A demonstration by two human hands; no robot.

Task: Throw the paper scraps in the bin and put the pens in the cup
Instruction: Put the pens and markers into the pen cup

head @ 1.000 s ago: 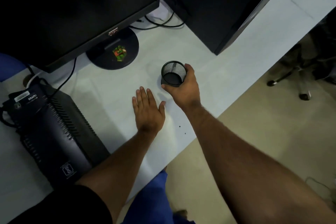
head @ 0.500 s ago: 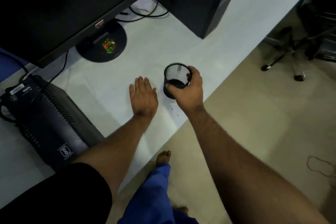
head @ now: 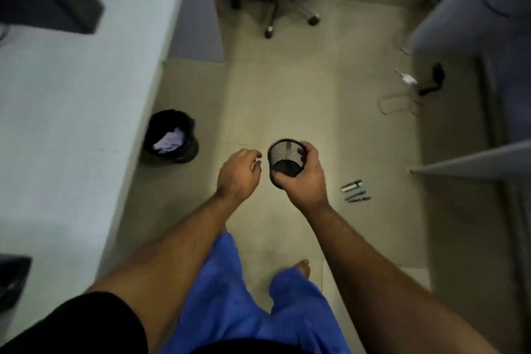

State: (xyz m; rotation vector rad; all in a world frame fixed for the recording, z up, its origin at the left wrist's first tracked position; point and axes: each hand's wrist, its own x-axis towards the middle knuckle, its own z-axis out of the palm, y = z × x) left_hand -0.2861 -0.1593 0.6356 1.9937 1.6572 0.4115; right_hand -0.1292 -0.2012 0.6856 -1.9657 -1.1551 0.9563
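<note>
Pens (head: 355, 191) on beige tiled floor (head: 287, 89)

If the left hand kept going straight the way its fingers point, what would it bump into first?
Probably the mesh pen cup held in the right hand: the left hand has its fingers curled toward the cup's rim, though depth between them is unclear.

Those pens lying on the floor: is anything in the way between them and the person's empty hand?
Partly. The dark pens lie on bare tan floor tiles with nothing around them, but the right hand, holding the black mesh cup, hangs between them and the empty left hand.
</note>
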